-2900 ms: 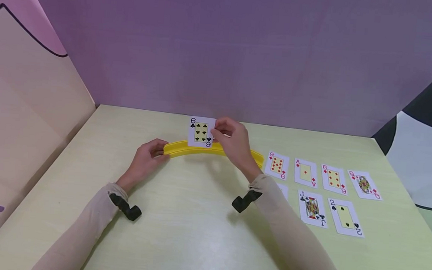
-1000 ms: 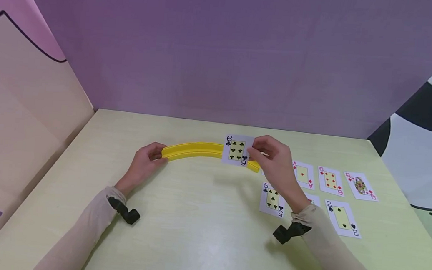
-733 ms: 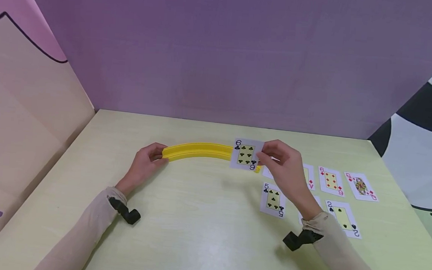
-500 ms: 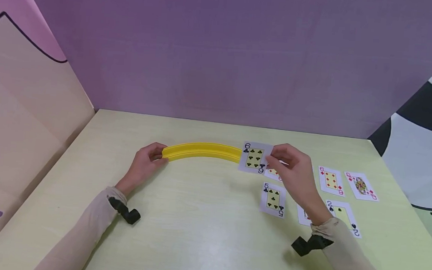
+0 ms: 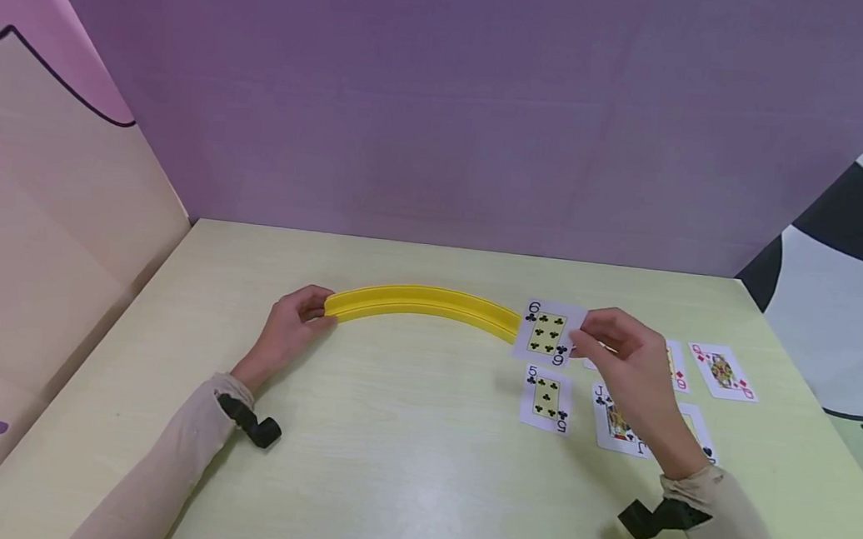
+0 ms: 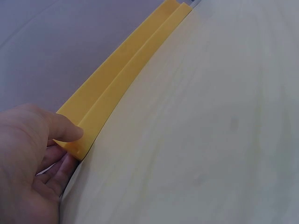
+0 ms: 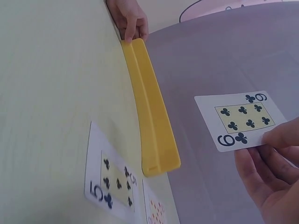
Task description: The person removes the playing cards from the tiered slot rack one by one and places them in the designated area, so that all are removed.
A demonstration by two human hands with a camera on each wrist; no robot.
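My left hand (image 5: 288,330) grips the left end of the curved card holder (image 5: 421,304), which arcs across the middle of the table (image 5: 388,467). My right hand (image 5: 631,363) pinches the six of clubs (image 5: 545,333) upright just past the holder's right end. The five of clubs (image 5: 545,397) lies flat on the table directly before that card. To its right lies the jack of clubs (image 5: 616,420), partly under my right hand. The queen of diamonds (image 5: 721,371) lies farthest right, behind the jack.

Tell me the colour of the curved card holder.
Yellow: the curved card holder is plain yellow, shown best in the head view.
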